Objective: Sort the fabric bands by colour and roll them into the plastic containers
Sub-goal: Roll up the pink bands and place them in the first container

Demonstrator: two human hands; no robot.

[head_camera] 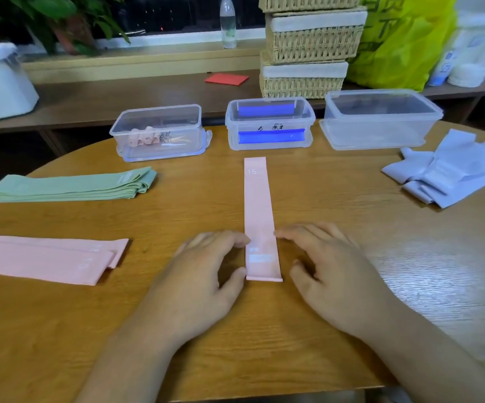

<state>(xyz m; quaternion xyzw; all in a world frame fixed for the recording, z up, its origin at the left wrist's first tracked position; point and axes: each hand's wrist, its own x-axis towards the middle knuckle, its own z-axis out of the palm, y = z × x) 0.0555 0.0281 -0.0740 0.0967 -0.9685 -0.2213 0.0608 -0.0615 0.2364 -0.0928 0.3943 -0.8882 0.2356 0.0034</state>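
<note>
Left hand [206, 271], right hand [331, 269] loosely spread, fingertips touching pink band [257, 205] edges; uneven start risks crooked, loose roll.

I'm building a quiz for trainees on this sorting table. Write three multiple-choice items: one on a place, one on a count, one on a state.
1. Where is the green stack?
A. Left of the single pink band
B. Inside a basket
C. On the windowsill

2. How many clear plastic containers stand on the table?
A. Two
B. Three
C. Five

3. How does the single pink band lie?
A. Rolled tight
B. Knotted
C. Flat, unrolled

Answers:
1 A, the stack lies at the table's left side and the band in the middle.
2 B, three stand in a row beyond the band.
3 C, it lies straight, its near end between the left hand and the right hand.
</note>
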